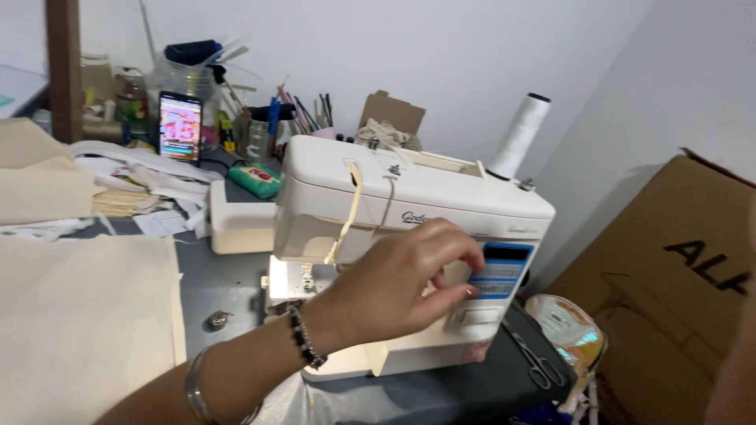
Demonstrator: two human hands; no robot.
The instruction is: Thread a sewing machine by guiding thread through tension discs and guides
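Note:
My left hand (402,287) reaches in from the lower left, wearing a dark bead bracelet and a metal bangle. Its fingers and thumb pinch a cream dial (457,274) on the front right of a white sewing machine (409,193). Just right of the fingertips sits the machine's blue panel (502,271). A beige tape hangs down the front of the machine. A white thread cone (520,134) stands on top at the right. My right hand is not visible; only a blurred skin-toned shape shows at the lower right edge.
Beige cloth (79,315) lies on the grey table at the left, with a small metal piece (218,319) beside it. Scissors (535,364) lie on a dark cover right of the machine. A lit phone (180,126), jars of pens and a green pincushion stand behind. Cardboard boxes (677,260) are on the right.

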